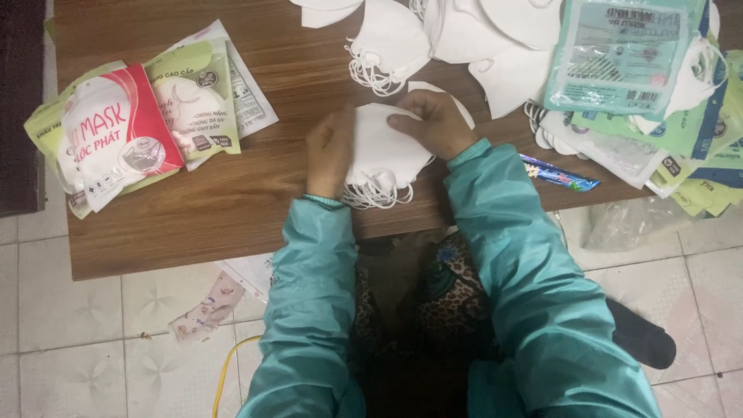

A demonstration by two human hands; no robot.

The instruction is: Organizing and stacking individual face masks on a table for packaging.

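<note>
Here two hands (383, 143) grip one white mask stack (383, 155).

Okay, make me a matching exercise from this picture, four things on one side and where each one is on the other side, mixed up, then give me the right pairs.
Things:
1. stack of white masks
2. red and green packets
3. blue wrapped stick
4. yellow cable

Places:
A. on the tiled floor, below the table edge
B. between the left hand and right hand
C. on the table's left part
D. on the table, just right of the right sleeve

Pairs: 1-B, 2-C, 3-D, 4-A
</note>
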